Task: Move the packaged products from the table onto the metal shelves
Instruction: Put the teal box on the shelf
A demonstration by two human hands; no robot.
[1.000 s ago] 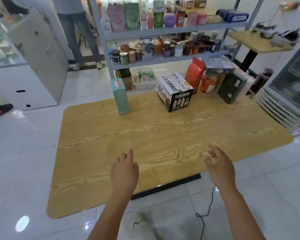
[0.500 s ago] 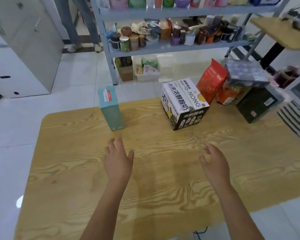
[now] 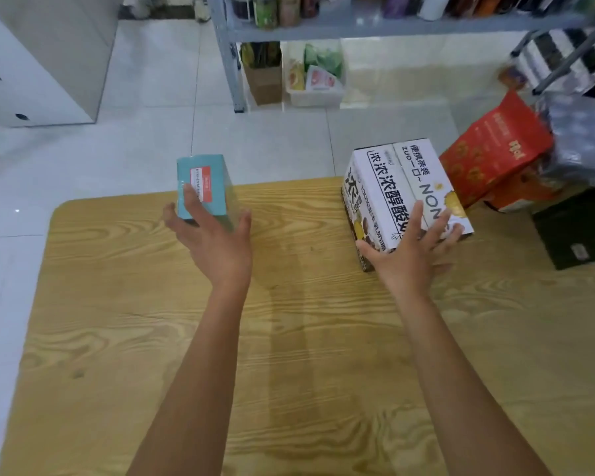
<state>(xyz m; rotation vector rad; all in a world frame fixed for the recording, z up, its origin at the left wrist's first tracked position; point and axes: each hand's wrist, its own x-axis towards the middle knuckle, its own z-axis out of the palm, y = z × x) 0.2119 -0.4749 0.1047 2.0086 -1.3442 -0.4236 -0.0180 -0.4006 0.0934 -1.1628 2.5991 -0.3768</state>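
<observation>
Looking down through the head view: the left hand (image 3: pixel 217 242), fingers straight and spread, brackets a tall teal box (image 3: pixel 205 182) standing near the wooden counter (image 3: pixel 306 355)'s far edge. The right hand (image 3: pixel 409 259) lies flat and open on a white carton (image 3: pixel 392 187). The metal shelves (image 3: pixel 358 27) stand beyond. A nudge before the fingers close could topple the narrow box floorward.

glossy white tiled floor (image 3: pixel 272 142); a pale grey cabinet (image 3: pixel 59 36) stands at the upper left.

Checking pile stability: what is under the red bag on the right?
An orange package peeks out beneath the red bag, behind a dark box. The box hides its base.
</observation>
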